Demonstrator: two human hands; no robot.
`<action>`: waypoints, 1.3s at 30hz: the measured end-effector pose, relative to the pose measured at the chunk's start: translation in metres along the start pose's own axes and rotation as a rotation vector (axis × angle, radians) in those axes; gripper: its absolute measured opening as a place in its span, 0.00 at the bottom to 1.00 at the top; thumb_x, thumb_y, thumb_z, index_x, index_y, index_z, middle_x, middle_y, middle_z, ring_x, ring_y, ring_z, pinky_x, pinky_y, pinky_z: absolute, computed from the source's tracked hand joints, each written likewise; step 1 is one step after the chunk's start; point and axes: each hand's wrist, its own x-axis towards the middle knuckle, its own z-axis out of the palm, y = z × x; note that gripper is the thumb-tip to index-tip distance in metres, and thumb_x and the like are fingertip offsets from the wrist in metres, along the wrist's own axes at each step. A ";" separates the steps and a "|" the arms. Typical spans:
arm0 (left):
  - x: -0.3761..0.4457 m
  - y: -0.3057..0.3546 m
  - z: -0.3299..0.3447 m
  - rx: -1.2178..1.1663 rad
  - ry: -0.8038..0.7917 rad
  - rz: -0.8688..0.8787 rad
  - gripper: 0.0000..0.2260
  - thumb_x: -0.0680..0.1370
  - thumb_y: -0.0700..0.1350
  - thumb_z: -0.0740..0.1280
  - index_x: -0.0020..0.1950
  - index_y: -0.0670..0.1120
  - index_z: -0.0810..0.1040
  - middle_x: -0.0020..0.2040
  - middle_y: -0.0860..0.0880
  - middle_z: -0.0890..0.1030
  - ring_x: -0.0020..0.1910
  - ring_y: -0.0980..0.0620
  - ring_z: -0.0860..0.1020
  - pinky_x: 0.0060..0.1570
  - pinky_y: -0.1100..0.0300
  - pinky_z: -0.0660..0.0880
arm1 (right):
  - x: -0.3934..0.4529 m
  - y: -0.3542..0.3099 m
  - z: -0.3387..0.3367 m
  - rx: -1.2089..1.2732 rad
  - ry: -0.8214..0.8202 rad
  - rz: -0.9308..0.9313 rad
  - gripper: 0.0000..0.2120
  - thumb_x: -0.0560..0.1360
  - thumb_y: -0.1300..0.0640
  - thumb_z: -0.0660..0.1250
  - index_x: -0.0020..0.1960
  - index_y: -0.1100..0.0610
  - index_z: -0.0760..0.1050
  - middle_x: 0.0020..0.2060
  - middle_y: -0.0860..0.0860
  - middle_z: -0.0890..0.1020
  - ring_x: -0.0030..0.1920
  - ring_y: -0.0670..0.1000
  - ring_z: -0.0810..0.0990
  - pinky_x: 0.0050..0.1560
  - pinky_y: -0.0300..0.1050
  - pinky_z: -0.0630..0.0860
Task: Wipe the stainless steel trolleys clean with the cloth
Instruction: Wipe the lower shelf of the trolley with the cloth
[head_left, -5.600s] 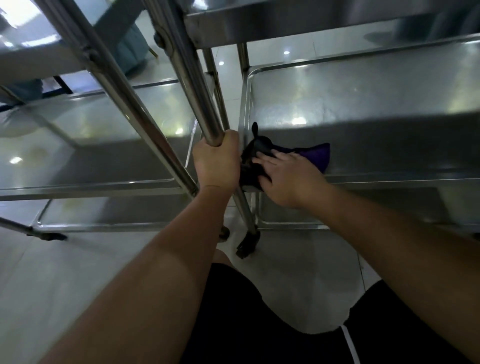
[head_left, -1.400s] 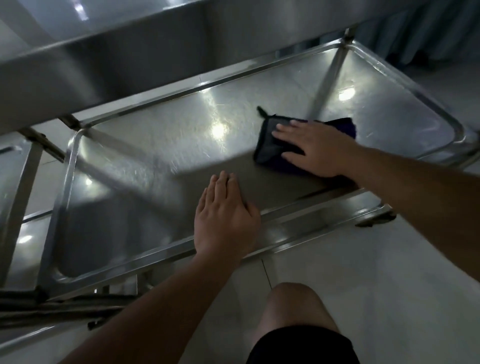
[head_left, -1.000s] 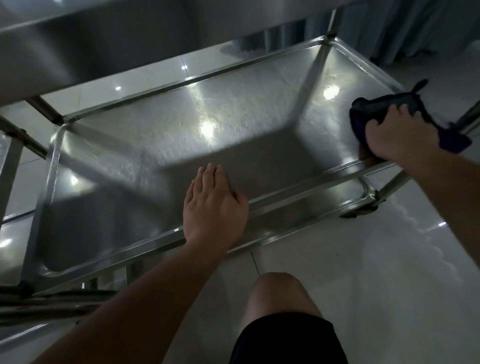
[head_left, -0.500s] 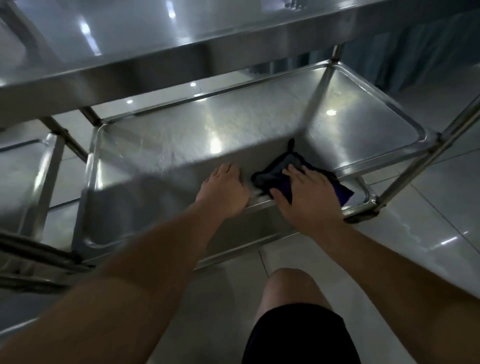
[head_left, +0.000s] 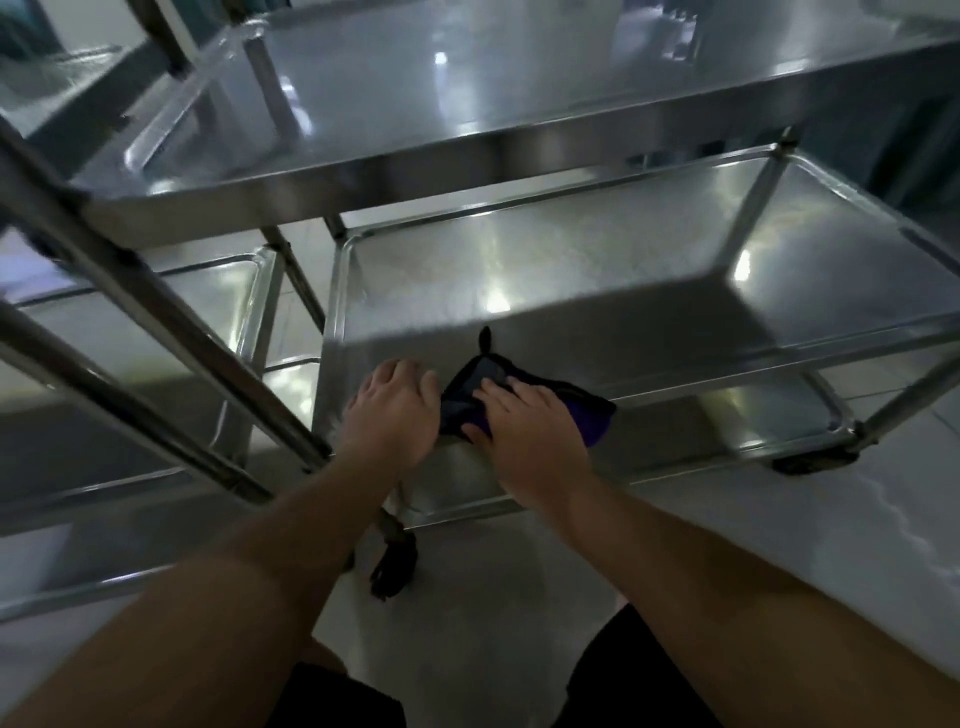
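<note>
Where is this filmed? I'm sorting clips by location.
Likely an institutional or commercial back room: stainless steel trolleys with tiered shelves on casters, standing on a glossy tiled floor.

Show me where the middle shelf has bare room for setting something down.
The middle shelf is bare from its back rim to the right corner. Its near-left edge is crowded: the left hand rests beside the cloth, which the right hand presses flat.

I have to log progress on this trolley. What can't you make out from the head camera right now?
- Shelf under the cloth: covered by the cloth and right hand.
- Left hand fingertips: curled over the shelf's near edge, grip unclear.
- Front caster: blurred, dark.
- Streaks or dirt: lost in glare and shadow.
- Neighbouring trolley: cut off at the left edge.
</note>
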 end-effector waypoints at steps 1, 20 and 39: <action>-0.003 -0.002 -0.003 -0.007 0.001 -0.010 0.22 0.86 0.58 0.52 0.74 0.50 0.71 0.76 0.46 0.71 0.76 0.42 0.68 0.71 0.44 0.65 | 0.003 -0.010 0.002 0.012 0.004 -0.033 0.26 0.85 0.41 0.56 0.75 0.55 0.74 0.74 0.51 0.75 0.75 0.56 0.71 0.74 0.53 0.64; -0.090 0.001 -0.074 0.072 -0.157 -0.153 0.20 0.85 0.55 0.55 0.74 0.50 0.72 0.72 0.46 0.74 0.71 0.41 0.73 0.66 0.44 0.72 | 0.013 -0.069 -0.088 -0.208 -0.447 -0.267 0.10 0.82 0.60 0.59 0.61 0.53 0.74 0.55 0.52 0.83 0.56 0.58 0.81 0.53 0.52 0.71; -0.228 0.178 -0.361 0.181 -0.575 -0.159 0.23 0.84 0.55 0.56 0.78 0.47 0.66 0.73 0.44 0.72 0.70 0.41 0.72 0.62 0.46 0.71 | -0.095 -0.108 -0.450 -0.223 -0.852 0.129 0.16 0.82 0.60 0.63 0.69 0.57 0.74 0.62 0.55 0.81 0.59 0.55 0.82 0.56 0.47 0.78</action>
